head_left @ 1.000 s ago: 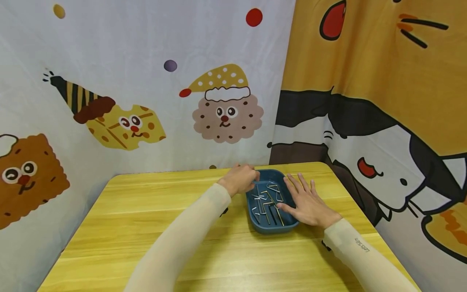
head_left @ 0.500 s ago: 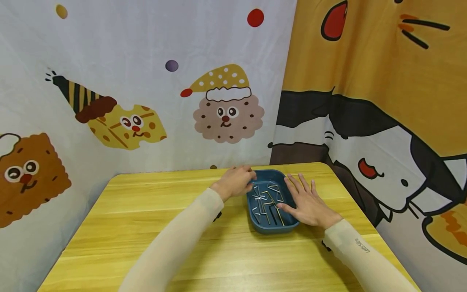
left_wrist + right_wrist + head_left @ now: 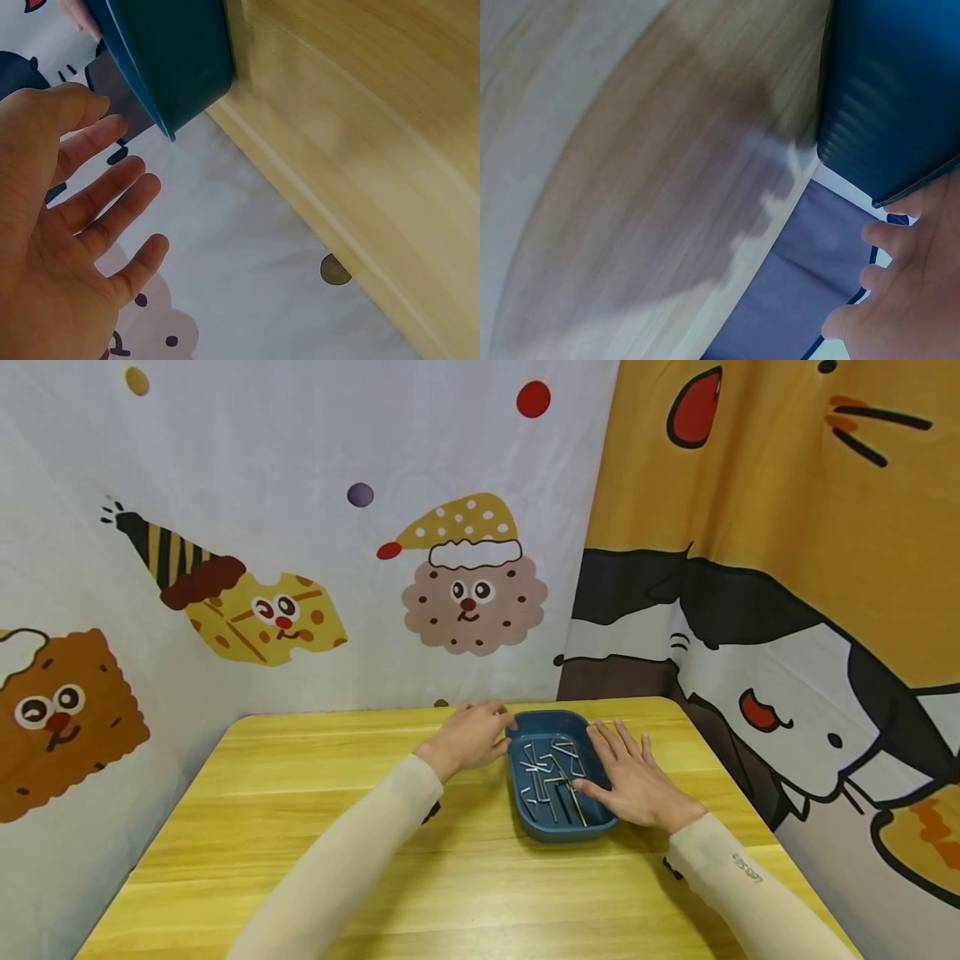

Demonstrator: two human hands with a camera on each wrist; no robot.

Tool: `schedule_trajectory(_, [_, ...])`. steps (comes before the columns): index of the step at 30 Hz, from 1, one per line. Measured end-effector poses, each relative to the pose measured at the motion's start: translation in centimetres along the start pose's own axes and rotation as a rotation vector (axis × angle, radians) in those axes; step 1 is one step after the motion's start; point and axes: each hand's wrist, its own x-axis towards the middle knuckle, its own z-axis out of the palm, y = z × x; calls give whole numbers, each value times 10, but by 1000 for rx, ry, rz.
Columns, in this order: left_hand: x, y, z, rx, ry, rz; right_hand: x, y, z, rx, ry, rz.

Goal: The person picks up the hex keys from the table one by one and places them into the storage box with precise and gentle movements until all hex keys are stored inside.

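Observation:
A blue rectangular tray (image 3: 566,835) sits on the table, holding several L-shaped hex keys: silver, a black one (image 3: 565,804) and gold ones (image 3: 578,803). My left hand (image 3: 468,735) hovers at the tray's far left corner. In the left wrist view that hand (image 3: 52,277) has loosely bent, spread fingers with nothing in them, a small gap from the tray wall (image 3: 180,67). My right hand (image 3: 637,785) rests on the tray's right rim with straight fingers, its thumb reaching over the inside. The right wrist view shows its fingers beneath the tray's rim (image 3: 900,97).
The wooden table (image 3: 315,810) spreads to the left and in front of the tray. Its back edge lies close behind the tray, against a printed curtain (image 3: 300,468). An orange cartoon curtain (image 3: 825,568) hangs on the right.
My left hand has drawn left from the tray's far left rim, its fingers loosening. The right hand stays at the right rim. Tray and hex keys look unmoved; the head view shifted slightly.

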Motion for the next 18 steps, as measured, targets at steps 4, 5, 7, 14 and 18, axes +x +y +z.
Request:
schedule_trajectory(4, [-9,-3,-1,-26,25,-2,0,1,1,1,3,0])
schedule_trajectory(5, [-12,-4,-1,-30,32,-3,0,1,1,0,4,1])
schedule_trajectory(7, [-18,-6,-2,-34,41,-10,0,1,1,1,6,0])
schedule_trajectory(14, [-41,-14,-3,-24,64,-40,0,3,1,0,-5,1])
schedule_trajectory(18, [-54,-21,-3,-20,73,-56,0,3,2,3,-6,2])
